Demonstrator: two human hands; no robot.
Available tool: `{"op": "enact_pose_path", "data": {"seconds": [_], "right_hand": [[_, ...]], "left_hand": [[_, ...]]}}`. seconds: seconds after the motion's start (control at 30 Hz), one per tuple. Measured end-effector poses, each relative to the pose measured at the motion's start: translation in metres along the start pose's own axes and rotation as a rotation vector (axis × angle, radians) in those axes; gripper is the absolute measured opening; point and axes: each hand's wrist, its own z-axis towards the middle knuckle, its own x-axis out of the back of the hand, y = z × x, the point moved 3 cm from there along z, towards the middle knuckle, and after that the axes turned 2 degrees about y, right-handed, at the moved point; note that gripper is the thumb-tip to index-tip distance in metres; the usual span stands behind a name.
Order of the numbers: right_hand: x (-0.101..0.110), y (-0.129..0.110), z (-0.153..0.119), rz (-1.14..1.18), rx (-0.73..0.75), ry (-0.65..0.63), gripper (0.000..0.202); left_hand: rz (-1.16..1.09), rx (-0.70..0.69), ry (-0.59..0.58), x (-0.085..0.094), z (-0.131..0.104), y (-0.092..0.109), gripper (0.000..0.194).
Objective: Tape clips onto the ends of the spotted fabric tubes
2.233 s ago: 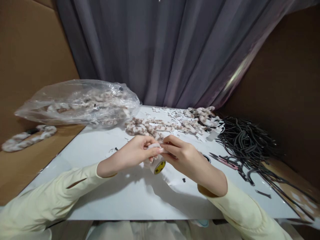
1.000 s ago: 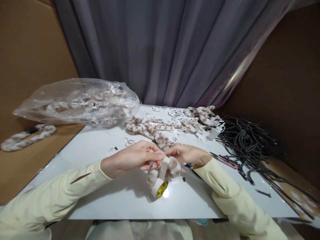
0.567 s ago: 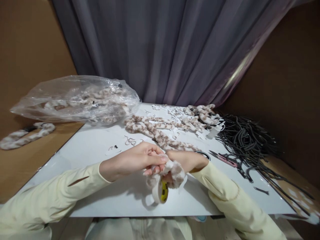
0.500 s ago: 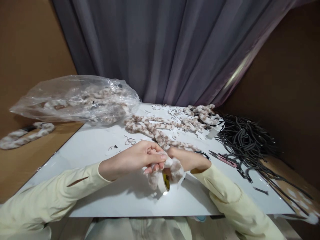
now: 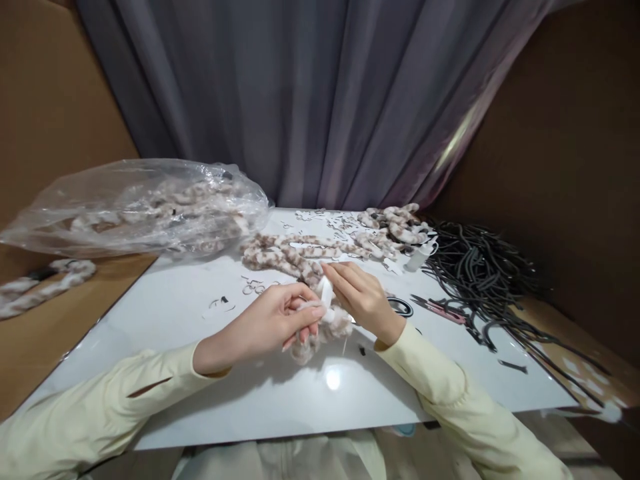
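Between my hands is a white and light-brown fuzzy fabric tube (image 5: 339, 324), held just above the table. My left hand (image 5: 280, 317) pinches it between thumb and fingers from the left side. My right hand (image 5: 367, 301) is closed at the fingertips on a narrow white strip (image 5: 326, 291) that stands up from the fuzzy tube. I cannot tell what the strip is made of. A thin thread hangs below the fuzzy tube.
A clear plastic bag (image 5: 140, 207) of fuzzy loops lies at the back left. More fuzzy tubes (image 5: 285, 257) lie behind my hands. To the right are pink-handled scissors (image 5: 447, 312), a white bottle (image 5: 419, 259), a black ring (image 5: 400, 307) and a heap of black cords (image 5: 480, 273).
My right hand has turned over and risen, with a white strip now at its fingertips. The white object with a yellow face under it is out of sight. The view has shifted slightly.
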Motion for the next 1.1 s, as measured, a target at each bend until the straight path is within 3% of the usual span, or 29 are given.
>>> {"op": "enact_pose_path", "data": {"seconds": [0.2,0.53,0.87,1.1], "right_hand": [[0.007,-0.001,-0.003,-0.182,0.19,0.073,0.036],[0.029,-0.008,0.002,-0.317,0.283,0.185,0.043],[0.044,-0.015,0.004,-0.219,0.306,0.11,0.036],[0.041,-0.021,0.007,-0.349,0.373,0.13,0.03]], "left_hand": [[0.053,0.001,0.005,-0.004,-0.004,0.002,0.021],[0.046,-0.019,0.004,-0.003,-0.005,0.004,0.022],[-0.062,0.007,-0.013,-0.002,-0.003,0.006,0.033],[-0.143,0.105,-0.071,-0.002,-0.001,0.004,0.033]]}}
